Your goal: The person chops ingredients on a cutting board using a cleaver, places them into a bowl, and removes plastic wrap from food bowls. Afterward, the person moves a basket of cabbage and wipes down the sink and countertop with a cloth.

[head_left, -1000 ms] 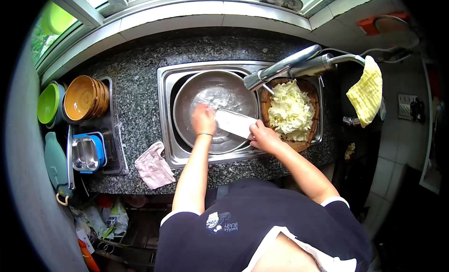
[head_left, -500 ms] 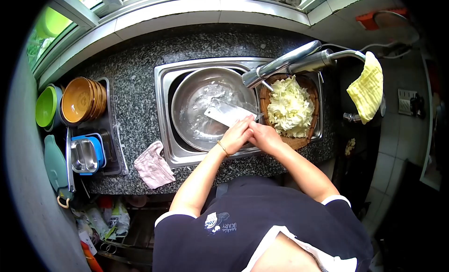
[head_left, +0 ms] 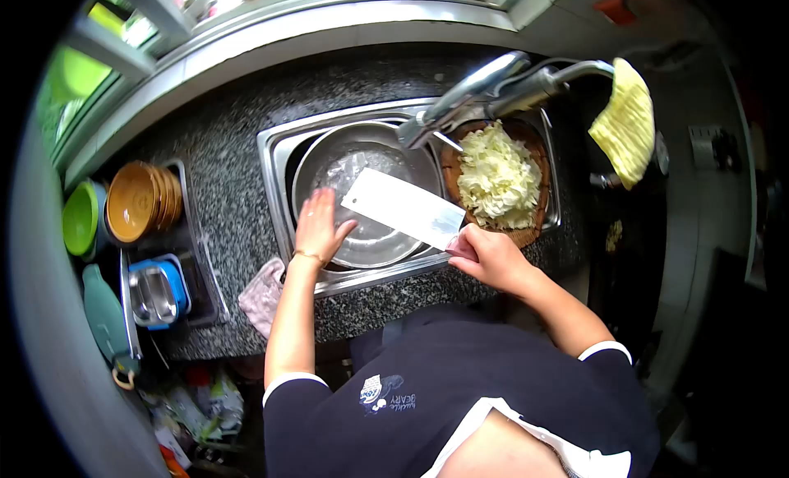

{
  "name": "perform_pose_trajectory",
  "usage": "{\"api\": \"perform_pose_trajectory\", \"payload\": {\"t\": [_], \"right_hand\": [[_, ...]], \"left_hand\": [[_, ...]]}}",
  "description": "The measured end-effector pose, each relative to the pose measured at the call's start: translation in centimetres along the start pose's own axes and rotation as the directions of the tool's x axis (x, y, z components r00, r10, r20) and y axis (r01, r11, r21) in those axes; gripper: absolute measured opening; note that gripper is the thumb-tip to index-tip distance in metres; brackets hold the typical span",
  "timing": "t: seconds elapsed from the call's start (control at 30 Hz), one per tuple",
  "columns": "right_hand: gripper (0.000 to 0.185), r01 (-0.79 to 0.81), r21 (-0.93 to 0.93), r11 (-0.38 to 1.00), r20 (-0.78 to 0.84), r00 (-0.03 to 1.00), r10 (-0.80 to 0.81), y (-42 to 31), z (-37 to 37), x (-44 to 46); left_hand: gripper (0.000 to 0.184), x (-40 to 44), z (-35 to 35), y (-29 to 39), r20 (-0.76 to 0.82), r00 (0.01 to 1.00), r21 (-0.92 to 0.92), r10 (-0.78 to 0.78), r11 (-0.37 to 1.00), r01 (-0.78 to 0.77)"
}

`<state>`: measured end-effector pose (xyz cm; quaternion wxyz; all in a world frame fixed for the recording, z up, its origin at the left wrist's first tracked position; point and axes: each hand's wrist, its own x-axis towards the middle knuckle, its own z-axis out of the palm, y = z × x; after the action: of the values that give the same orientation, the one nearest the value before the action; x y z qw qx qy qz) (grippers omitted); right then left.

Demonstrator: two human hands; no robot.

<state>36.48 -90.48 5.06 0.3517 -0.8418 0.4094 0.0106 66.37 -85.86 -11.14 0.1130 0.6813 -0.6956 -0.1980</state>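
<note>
A wide cleaver (head_left: 404, 207) with a bright blade lies across the front right of a round metal basin (head_left: 366, 249), above its water. My right hand (head_left: 491, 257) grips the cleaver's handle, right of the basin. Over the basin's left edge, my left hand (head_left: 319, 226) has its fingers stretched and thumb apart, holding nothing; it does not touch the blade. The basin sits in the steel sink (head_left: 273, 167). Beside it, a woven basket (head_left: 538, 156) holds a heap of shredded pale cabbage (head_left: 498, 175).
The faucet (head_left: 468, 92) reaches over the basin and basket. A yellow cloth (head_left: 626, 124) hangs at the right. Brown bowls (head_left: 133, 202), a green bowl (head_left: 80, 218) and a blue-rimmed container (head_left: 154, 294) stand at the left. A pink cloth (head_left: 261, 296) lies by the sink's front.
My left hand has left the cleaver's handle area and moved left, its fingers now spread. The cleaver in my right hand has risen above the basin. The view has shifted and tilted slightly.
</note>
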Motion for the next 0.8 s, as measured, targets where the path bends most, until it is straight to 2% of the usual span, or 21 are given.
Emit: {"api": "perform_pose_trajectory", "payload": {"t": [0.03,0.07,0.1,0.17,0.23,0.27,0.3,0.37,0.43,0.47,0.5,0.53,0.57,0.6,0.63,0.67,0.7,0.73,0.77,0.8], "right_hand": [[0.029,-0.031,0.007,1.0,-0.037,0.999,0.031,-0.8,-0.6,-0.5],[0.031,-0.031,0.261,0.965,-0.045,0.998,0.044,-1.6,-1.2,-0.9],[0.032,-0.015,0.495,0.869,-0.071,0.996,0.057,-2.1,-1.3,-1.6],[0.035,0.029,0.61,0.792,-0.058,0.998,0.008,-2.7,-0.9,-2.7],[0.037,-0.067,0.694,0.717,0.053,0.998,0.042,-2.3,0.4,-3.1],[0.036,-0.21,0.663,0.719,0.182,0.976,0.116,-1.6,1.3,-2.6],[0.035,-0.343,0.621,0.704,0.309,0.934,0.182,-0.3,2.3,-2.5],[0.033,-0.116,0.291,0.95,-0.016,0.992,0.126,2.2,8.3,-3.2],[0.031,-0.033,0.4,0.916,-0.035,0.998,0.052,0.6,6.3,-4.5],[0.03,0.057,0.406,0.912,-0.067,0.997,-0.033,-0.3,5.2,-4.9],[0.03,0.159,0.413,0.897,-0.11,0.986,-0.125,-0.9,4.3,-5.4],[0.029,0.26,0.448,0.855,-0.182,0.963,-0.197,-1.0,4.0,-5.8],[0.029,0.266,0.444,0.856,-0.21,0.959,-0.189,-0.2,4.7,-5.8],[0.029,0.223,0.469,0.855,-0.207,0.968,-0.139,1.1,6.0,-5.8],[0.029,0.18,0.494,0.851,-0.196,0.976,-0.093,2.7,7.0,-5.9],[0.028,0.046,0.359,0.932,-0.107,0.994,-0.008,4.2,7.3,-6.4],[0.028,0.056,0.36,0.931,-0.124,0.992,-0.011,4.7,7.0,-7.6],[0.028,0.053,0.358,0.932,-0.134,0.991,-0.005,5.1,6.5,-9.4],[0.028,0.046,0.349,0.936,-0.135,0.991,0.002,5.8,5.5,-11.2],[0.028,0.151,0.399,0.904,-0.199,0.977,-0.075,6.1,4.3,-12.9]], "left_hand": [[0.075,-0.5,0.0,-0.4,0.007,1.0,0.091,-0.011,0.996,0.011],[0.07,-0.8,-0.5,-0.3,-0.02,1.0,0.058,-0.017,0.998,0.018],[0.062,-1.0,-0.9,-0.1,-0.061,0.998,0.003,-0.001,1.0,0.001],[0.047,-1.6,-0.3,-0.5,-0.152,0.988,-0.056,-0.005,0.998,-0.004],[0.041,-1.8,-0.2,-0.5,-0.174,0.984,-0.117,-0.024,0.993,0.003],[0.039,-1.8,-0.2,-1.1,-0.085,0.994,-0.094,-0.065,0.994,0.057],[0.037,-2.1,-0.4,-0.8,-0.169,0.985,-0.093,-0.016,0.996,0.0],[0.036,-2.2,-1.4,-1.1,-0.094,0.996,-0.059,-0.002,0.998,-0.004],[0.036,-2.5,-4.3,-0.1,0.017,0.999,-0.262,-0.033,0.964,0.036],[0.035,-2.5,-5.3,-0.4,0.097,0.989,-0.389,-0.11,0.911,0.139],[0.034,-2.6,-8.0,2.2,0.252,0.942,-0.548,-0.221,0.77,0.327],[0.036,-2.5,-8.1,1.6,0.177,0.973,-0.669,-0.145,0.708,0.227],[0.038,-2.6,-8.2,0.6,0.089,0.993,-0.772,-0.078,0.625,0.118],[0.04,-2.5,-8.8,1.3,0.034,0.997,-0.954,-0.063,0.296,0.051],[0.041,-2.6,-9.1,2.2,-0.016,0.997,-0.997,-0.072,-0.079,-0.022],[0.045,-2.3,-8.1,1.6,-0.068,0.991,-0.961,-0.118,-0.26,-0.097],[0.043,-1.5,-7.7,2.9,0.052,0.913,-0.997,-0.404,0.023,0.067],[0.042,-0.4,-6.1,0.6,0.178,0.923,-0.656,-0.342,0.658,0.37],[0.041,0.4,-3.7,-2.5,0.298,0.875,0.068,-0.381,0.923,0.379],[0.042,0.0,-1.6,-5.3,0.352,0.877,-0.227,-0.325,0.88,0.417]]}}
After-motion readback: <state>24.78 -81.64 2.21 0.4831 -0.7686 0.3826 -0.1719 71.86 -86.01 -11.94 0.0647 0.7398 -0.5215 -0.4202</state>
